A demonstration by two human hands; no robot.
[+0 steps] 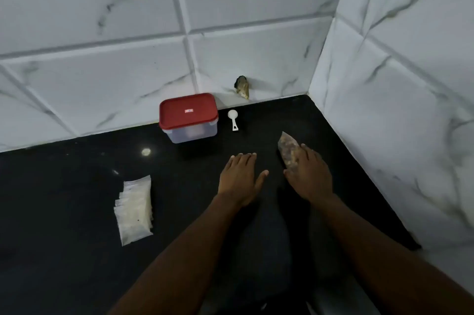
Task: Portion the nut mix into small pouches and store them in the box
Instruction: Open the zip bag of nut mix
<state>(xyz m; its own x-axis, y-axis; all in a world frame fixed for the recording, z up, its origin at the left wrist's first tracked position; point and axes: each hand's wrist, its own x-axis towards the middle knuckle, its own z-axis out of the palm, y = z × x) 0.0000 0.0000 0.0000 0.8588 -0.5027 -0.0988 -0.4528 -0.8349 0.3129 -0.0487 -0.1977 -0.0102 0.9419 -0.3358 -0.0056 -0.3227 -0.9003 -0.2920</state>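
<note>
Nut mix bag (287, 146) flat on the black countertop (77, 225), long axis running away toward the tiled wall (256, 58), far tip poking out past the right hand (309, 173). Fingers laid straight across it, probably resting rather than gripping, kinda hard to tell in this light. Left hand (241, 176) flat and empty just beside. Small pouches (134, 208) well off left; red-lidded box (188, 118) and white scoop (233, 119) behind.
</note>
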